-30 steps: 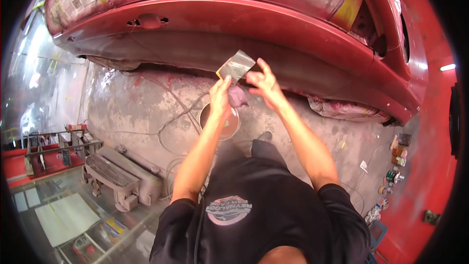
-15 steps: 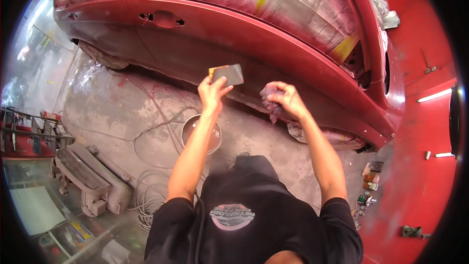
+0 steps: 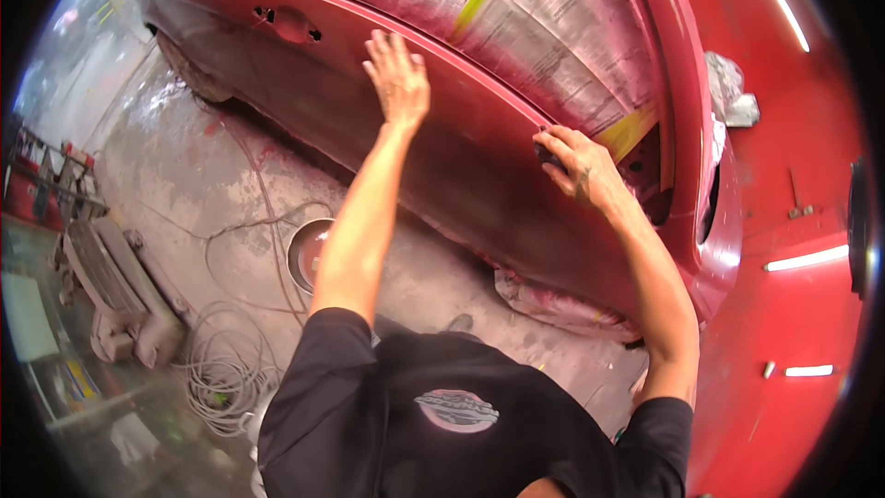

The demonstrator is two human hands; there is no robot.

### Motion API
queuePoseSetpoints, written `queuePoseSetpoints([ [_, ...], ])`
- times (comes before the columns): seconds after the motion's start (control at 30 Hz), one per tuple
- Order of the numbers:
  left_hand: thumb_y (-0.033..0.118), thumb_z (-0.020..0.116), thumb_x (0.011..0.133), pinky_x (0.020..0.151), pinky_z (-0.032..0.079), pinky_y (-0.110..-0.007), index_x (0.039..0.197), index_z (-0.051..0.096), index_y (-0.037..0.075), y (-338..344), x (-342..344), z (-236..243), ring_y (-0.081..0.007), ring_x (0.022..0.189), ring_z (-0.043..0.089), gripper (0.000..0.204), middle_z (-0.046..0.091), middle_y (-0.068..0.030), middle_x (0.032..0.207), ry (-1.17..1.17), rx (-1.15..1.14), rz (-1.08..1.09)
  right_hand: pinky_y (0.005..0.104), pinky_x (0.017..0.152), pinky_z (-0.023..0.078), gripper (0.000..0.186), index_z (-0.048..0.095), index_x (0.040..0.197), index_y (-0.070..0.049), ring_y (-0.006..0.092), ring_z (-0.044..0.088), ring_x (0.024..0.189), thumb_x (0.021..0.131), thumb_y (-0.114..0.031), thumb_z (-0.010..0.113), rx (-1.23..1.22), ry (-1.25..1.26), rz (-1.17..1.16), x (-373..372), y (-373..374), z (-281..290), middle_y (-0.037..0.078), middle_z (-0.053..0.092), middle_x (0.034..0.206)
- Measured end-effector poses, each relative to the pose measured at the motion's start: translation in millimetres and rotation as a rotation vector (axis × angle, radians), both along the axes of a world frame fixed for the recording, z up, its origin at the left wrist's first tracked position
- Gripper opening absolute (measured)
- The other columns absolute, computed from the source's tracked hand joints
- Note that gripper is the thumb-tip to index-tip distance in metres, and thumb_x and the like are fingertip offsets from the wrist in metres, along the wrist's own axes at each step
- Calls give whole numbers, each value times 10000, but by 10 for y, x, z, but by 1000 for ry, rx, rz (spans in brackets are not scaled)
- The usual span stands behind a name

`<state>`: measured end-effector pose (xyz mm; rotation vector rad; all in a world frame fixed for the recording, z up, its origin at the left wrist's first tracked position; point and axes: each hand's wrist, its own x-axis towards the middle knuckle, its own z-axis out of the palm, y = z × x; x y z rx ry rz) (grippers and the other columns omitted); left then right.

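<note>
My left hand (image 3: 398,85) lies flat on the red car door (image 3: 461,120), fingers stretched out, below and right of the door handle recess (image 3: 293,26). Whether anything is under its palm cannot be seen; the grey sanding pad it held earlier does not show. Further right, my right hand (image 3: 585,171) is closed around a dark, crumpled rag (image 3: 548,155) close to the door's upper edge, under the window. Most of the rag is hidden by the fingers. Silvery masking paper (image 3: 562,46) with yellow-green tape covers the window.
A round bowl (image 3: 304,254) of reddish liquid stands on the concrete floor. Hoses and a coiled cable (image 3: 226,378) lie to the left, near a dusty grey car part (image 3: 120,290). A wrapped wheel (image 3: 553,304) sits under the car. A red wall (image 3: 784,203) rises at the right.
Both hands have moved up to the car door. My left hand has gone from holding up the sanding pad to lying flat; my right hand has carried the rag up and right.
</note>
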<state>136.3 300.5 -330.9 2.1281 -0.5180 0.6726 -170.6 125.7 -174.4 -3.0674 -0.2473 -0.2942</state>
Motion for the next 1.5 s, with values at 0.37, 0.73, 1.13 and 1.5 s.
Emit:
queuePoseSetpoints([
  [0.37, 191, 574, 1024, 1318, 149, -636, 1622, 393, -63, -1055, -2183, -676, -485, 1625, 228, 674, 327, -299, 1714, -163, -52, -339, 484, 968, 472, 537, 655, 1324, -57, 336, 608, 1212, 789, -65, 700, -140, -115, 438, -175, -721, -494, 149, 629, 1321],
  [0.73, 208, 489, 1104, 1317, 158, -623, 1647, 299, -81, -796, -864, -108, -522, 1627, 149, 644, 193, -315, 1751, 21, -205, 132, 486, 949, 477, 617, 640, 1373, -92, 321, 615, 1177, 774, -10, 764, -77, -162, 459, 100, -718, -583, 136, 624, 1324],
  [1.13, 352, 367, 1168, 1328, 198, -534, 1638, 299, -103, 397, 1183, -164, -502, 1619, 177, 658, 196, -330, 1740, 217, -413, 273, 470, 901, 473, 635, 606, 1428, -111, 321, 623, 1121, 817, -26, 755, -142, -183, 532, 777, -330, -537, 145, 630, 1308],
  [1.5, 217, 408, 1160, 1343, 185, -503, 1672, 260, -56, 48, 334, -458, -490, 1636, 130, 598, 122, -304, 1767, 191, -621, 107, 475, 900, 478, 631, 600, 1426, -118, 312, 631, 1113, 825, -43, 778, -157, -144, 565, 1525, -45, -567, 125, 634, 1292],
])
